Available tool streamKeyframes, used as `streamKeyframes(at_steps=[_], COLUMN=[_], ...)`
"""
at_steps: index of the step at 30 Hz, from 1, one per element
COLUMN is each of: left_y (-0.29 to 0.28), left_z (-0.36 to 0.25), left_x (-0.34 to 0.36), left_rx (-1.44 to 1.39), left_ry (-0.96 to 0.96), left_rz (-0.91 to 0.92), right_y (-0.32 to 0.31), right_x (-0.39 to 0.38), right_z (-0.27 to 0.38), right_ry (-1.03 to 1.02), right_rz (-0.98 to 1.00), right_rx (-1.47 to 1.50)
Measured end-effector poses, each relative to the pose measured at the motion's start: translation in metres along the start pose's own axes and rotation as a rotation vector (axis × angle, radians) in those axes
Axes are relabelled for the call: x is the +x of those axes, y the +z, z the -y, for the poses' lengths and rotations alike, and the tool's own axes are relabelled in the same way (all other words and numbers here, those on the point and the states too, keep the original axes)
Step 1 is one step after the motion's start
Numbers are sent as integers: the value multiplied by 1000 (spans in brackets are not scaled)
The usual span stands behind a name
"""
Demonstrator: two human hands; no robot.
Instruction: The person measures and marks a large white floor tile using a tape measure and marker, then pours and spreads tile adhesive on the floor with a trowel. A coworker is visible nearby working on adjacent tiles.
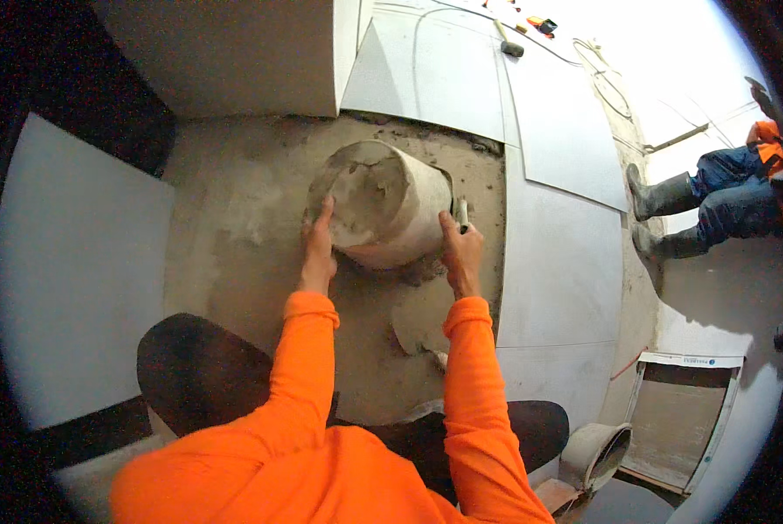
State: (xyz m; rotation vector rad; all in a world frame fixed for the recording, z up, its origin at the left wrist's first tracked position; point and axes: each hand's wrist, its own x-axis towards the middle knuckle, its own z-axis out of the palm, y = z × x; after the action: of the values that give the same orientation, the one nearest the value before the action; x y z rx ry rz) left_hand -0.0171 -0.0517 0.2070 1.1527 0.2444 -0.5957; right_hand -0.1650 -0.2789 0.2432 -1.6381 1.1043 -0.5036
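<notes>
Left hand (320,247) grasps crusted end of tilted bucket (419,203); right hand (463,253), at opposite end, curls around pale handle (463,211), rest of tool hidden. Two-ended hold likely helps us steady bucket above mortar-smeared floor (225,188), ahead of our knees (201,371).

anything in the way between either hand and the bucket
Nothing visible. The left hand touches the left edge of the bucket, and the thumb of the right hand is at its right end. A light, handle-like object juts from the right hand, but on the thumb's far side from the bucket.
</notes>
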Motion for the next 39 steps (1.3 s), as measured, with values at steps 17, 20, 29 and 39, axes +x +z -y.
streamKeyframes(at_steps=[17, 20, 29, 39], left_y=[114, 131, 139, 102], left_z=[-106, -103, -42, -251], left_x=[-97, -108, -93, -189], left_rx=[-63, 54, 330, 433], left_ry=[254, 414, 362, 991], left_rz=[95, 178, 114, -78], right_y=[-102, -147, -112, -94], right_x=[-48, -46, -72, -115], right_z=[153, 145, 28, 185], right_ry=[53, 185, 402, -217], right_rz=[-121, -167, -86, 126], right_rx=[-25, 94, 182, 911])
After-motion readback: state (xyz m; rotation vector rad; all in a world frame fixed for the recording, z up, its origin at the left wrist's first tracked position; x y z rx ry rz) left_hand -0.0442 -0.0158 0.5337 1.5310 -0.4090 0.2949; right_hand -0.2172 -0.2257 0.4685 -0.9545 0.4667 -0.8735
